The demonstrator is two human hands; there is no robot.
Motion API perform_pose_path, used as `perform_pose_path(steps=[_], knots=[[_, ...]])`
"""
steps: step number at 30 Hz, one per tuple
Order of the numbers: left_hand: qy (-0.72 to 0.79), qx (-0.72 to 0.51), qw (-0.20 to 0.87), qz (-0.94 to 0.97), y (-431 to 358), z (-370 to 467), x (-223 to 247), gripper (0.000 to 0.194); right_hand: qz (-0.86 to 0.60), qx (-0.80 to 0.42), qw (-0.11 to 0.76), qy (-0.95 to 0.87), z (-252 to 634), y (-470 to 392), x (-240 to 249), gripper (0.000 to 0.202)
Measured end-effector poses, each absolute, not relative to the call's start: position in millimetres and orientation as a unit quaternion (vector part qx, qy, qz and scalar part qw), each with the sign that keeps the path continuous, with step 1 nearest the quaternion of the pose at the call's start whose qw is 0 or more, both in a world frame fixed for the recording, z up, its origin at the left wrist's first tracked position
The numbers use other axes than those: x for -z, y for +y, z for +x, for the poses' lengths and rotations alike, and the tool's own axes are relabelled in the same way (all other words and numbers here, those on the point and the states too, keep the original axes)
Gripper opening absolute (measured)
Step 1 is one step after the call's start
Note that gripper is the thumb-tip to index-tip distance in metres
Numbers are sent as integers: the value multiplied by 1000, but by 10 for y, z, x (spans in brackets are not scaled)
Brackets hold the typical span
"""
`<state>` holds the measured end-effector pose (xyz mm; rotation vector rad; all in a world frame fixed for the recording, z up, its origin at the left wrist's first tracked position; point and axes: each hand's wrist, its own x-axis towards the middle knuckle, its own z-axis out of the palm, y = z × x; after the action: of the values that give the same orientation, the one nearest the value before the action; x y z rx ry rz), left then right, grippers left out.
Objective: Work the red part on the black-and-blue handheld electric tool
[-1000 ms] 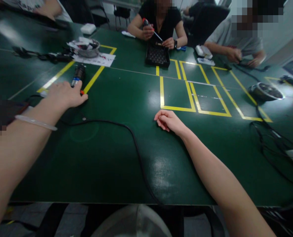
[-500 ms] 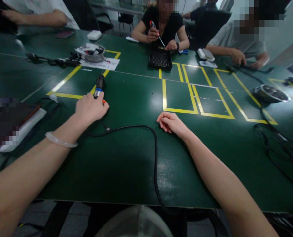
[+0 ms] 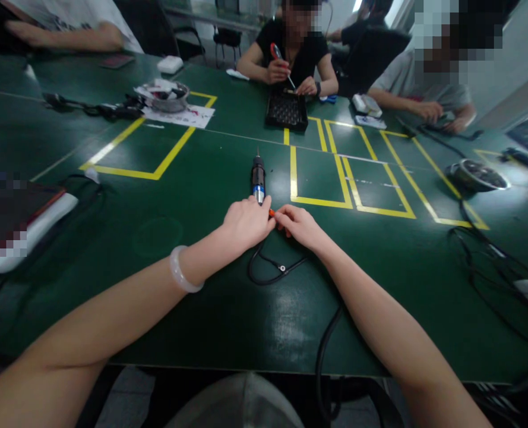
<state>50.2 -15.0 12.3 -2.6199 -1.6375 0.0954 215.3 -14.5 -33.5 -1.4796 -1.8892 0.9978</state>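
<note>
A black electric screwdriver (image 3: 258,176) with a blue and silver band points away from me over the green table, its thin bit at the far end. My left hand (image 3: 247,222) is wrapped over its rear body, palm down, hiding most of the grip. From under those fingers a small orange part (image 3: 271,213) sticks out to the right. My right hand (image 3: 300,226) has curled fingers, with thumb and index closed at this orange part. A black cable (image 3: 260,282) with a small ring terminal (image 3: 282,268) loops below both hands and runs off the near edge.
Yellow tape rectangles (image 3: 321,201) mark the table. Across from me a person holds a red screwdriver (image 3: 276,52) above a black tray (image 3: 287,111). Metal bowls (image 3: 169,102) stand left and right. Black cables (image 3: 481,255) tangle at the right; a covered stack (image 3: 23,220) lies left.
My left hand has carried the electric screwdriver right, from beside the left tape rectangle to my right hand. The cable loop has shifted right. My right hand has stayed nearly in place.
</note>
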Motion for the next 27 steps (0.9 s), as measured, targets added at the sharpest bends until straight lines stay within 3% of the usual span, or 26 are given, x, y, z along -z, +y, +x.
perform_pose_path(steps=[4, 9, 16, 21, 27], knots=[[-500, -27, -3, -865, -190, 560, -143, 54, -568, -360, 255, -695, 2141, -159, 287, 35], [-474, -26, -95, -875, 20, 283, -169, 69, -587, -379, 262, -666, 2120, -158, 279, 19], [-478, 198, -452, -727, 600, -75, 187, 42, -567, -480, 316, -590, 2152, -160, 268, 10], [-464, 227, -445, -732, 633, -77, 322, 28, -558, -475, 313, -605, 2169, -147, 326, 10], [-446, 229, -396, -770, 593, -62, 339, 37, -548, -489, 317, -600, 2187, -146, 353, 15]])
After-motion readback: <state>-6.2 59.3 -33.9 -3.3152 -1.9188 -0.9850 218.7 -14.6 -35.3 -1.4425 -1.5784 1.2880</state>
